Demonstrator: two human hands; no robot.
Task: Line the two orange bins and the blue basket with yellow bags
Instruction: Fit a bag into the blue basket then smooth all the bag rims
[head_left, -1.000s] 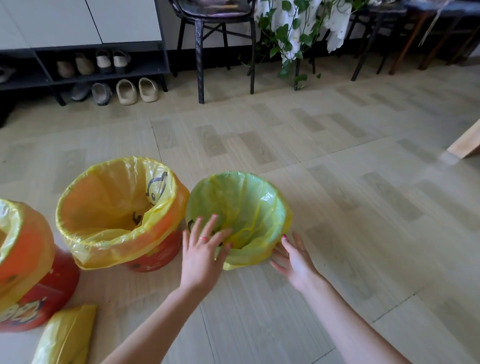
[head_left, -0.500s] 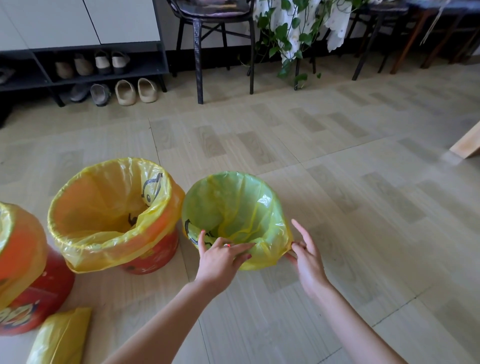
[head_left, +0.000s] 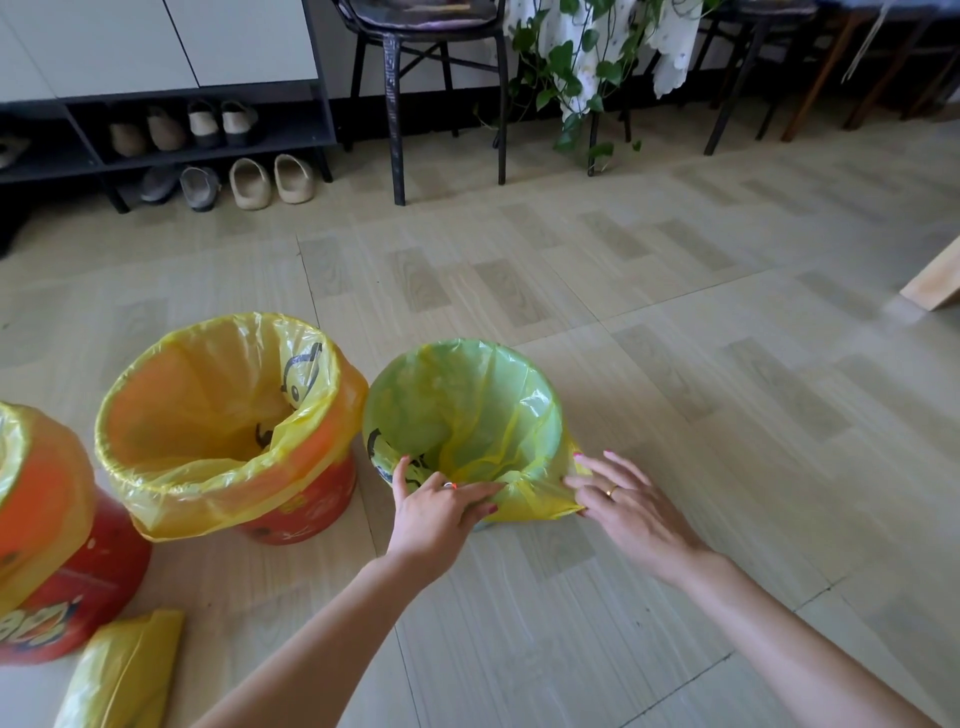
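Note:
The blue basket stands on the floor, wrapped in a yellow bag (head_left: 467, 410) that looks green inside; only the bag shows. My left hand (head_left: 436, 506) rests on the near rim and presses the bag's folded edge. My right hand (head_left: 631, 506) lies against the bag's overhanging flap at the right side, fingers spread. An orange bin (head_left: 301, 499) to the left has a yellow bag (head_left: 208, 415) folded over its rim. A second orange bin (head_left: 72, 587) at the far left edge is lined too.
A folded pile of yellow bags (head_left: 124, 670) lies on the floor at bottom left. A shoe rack (head_left: 171, 140) with slippers, a black chair (head_left: 426, 78) and a potted vine (head_left: 576, 78) stand at the back. A wooden board (head_left: 935, 280) juts in at right.
My left hand came down from inside the basket onto its near rim. My right hand slid up the right side to the bag's flap. The view shifted slightly.

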